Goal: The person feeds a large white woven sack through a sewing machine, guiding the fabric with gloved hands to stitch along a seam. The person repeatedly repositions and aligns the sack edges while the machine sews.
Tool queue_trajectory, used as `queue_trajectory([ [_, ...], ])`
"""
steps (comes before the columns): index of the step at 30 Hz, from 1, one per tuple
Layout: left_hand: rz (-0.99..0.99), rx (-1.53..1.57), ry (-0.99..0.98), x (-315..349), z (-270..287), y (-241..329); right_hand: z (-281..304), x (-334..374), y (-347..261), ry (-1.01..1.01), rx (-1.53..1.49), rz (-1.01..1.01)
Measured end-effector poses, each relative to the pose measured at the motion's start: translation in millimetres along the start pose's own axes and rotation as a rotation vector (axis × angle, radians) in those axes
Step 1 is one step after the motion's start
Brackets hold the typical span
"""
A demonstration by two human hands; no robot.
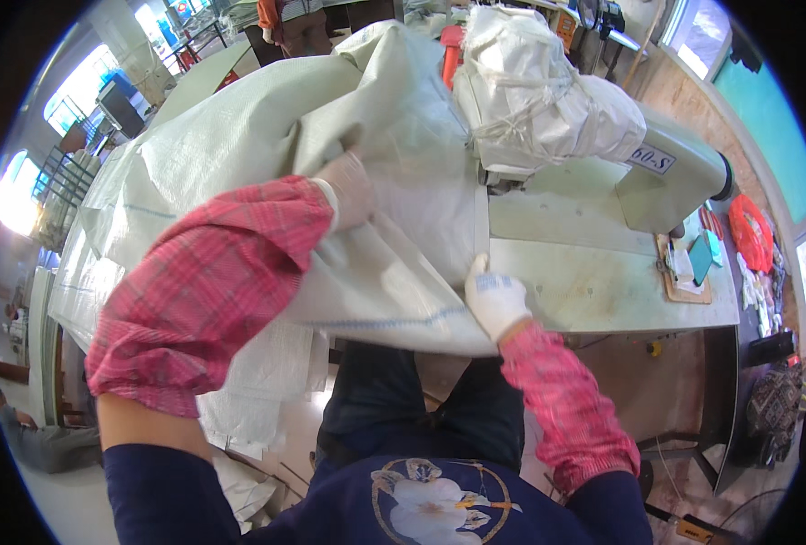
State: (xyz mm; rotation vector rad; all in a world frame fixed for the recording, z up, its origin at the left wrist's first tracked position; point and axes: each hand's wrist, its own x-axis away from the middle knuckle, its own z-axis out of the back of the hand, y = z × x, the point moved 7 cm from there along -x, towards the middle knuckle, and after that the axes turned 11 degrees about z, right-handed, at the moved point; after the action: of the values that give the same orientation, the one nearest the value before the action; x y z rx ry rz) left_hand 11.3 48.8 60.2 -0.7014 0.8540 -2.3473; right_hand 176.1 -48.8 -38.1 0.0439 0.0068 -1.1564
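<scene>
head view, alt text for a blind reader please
A large, whitish woven-plastic sheet spreads across a pale worktop, a blurred left hand on it and a white-gloved right hand at its right edge. Rightward stands a grey-green machine partly wrapped in white plastic.

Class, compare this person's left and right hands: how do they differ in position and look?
The left hand is farther from the body, among the folds of the pale sheet; the right hand is nearer, at the sheet's right edge. The left hand looks blurred, while the right hand is sharper, with a blue marking on its glove. Both are gloved, below pink plaid sleeve covers.
</scene>
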Motion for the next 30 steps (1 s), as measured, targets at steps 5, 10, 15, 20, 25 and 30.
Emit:
queue_trajectory([
  [5, 0.172, 0.179, 0.111, 91, 83, -24, 20, -84, 48, 0.006, -0.138, -0.175],
  [10, -0.457, 0.597, 0.324, 181, 224, 96, 45, -52, -30, -0.217, 0.115, 0.166],
  [15, -0.932, 0.743, 0.183, 177, 266, 161, 79, 52, -35, 0.405, -1.064, 0.144],
  [20, -0.915, 1.112, 0.318, 185, 244, 147, 150, 140, -22, 0.734, -0.259, 0.307],
  [25, -0.835, 1.217, 0.328, 177, 260, 158, 151, 123, -58, 0.465, -0.135, 0.657],
  [30, -0.076, 0.748, 0.239, 63, 249, 101, 135, 130, -50, 0.566, -0.388, 0.786],
])
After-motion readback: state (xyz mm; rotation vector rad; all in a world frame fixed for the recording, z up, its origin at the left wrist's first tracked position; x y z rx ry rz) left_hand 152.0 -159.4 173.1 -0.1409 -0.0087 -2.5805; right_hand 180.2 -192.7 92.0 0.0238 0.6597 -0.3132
